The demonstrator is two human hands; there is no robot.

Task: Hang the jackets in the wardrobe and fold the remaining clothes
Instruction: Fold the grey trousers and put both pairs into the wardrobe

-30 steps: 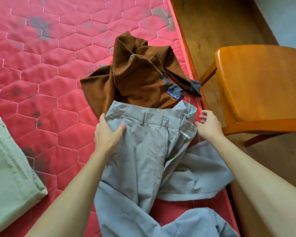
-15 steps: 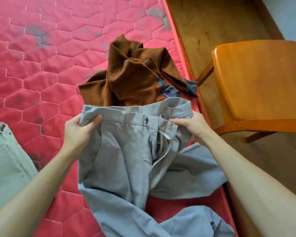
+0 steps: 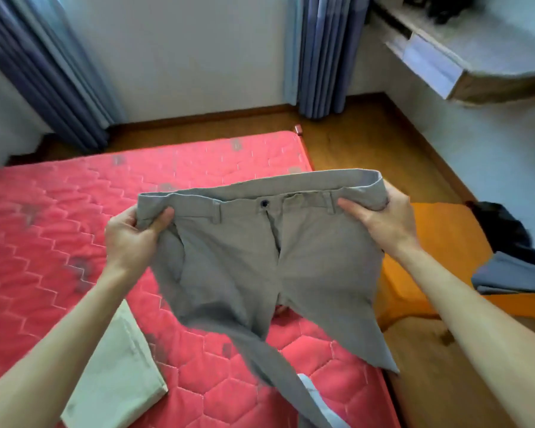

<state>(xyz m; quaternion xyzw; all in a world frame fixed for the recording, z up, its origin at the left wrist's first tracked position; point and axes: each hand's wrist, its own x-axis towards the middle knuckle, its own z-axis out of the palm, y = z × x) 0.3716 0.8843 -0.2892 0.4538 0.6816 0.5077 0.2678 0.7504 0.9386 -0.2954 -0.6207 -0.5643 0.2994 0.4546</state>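
Trousers [image 3: 260, 257] hang in the air above the mattress [image 3: 59, 227], your left hand [image 3: 130, 239] pinching the waistband [image 3: 244, 196] at nine o'clock, right hand [image 3: 383, 223] gripping at three. Legs [image 3: 337, 319] dangle askew; lowering them carelessly could bunch your fold.

A single view was given, taken by a wide-angle camera worn on the person's head. It was aimed forward and down, over the red mattress [image 3: 59, 242] toward the far wall [image 3: 183, 57] and the blue curtains [image 3: 318, 57]. The left hand [image 3: 127, 239] and right hand [image 3: 386, 223] were caught close below the lens, with the forearms entering from the bottom corners, and the grey trousers [image 3: 260, 257] gripped between them were set across the middle of the frame.
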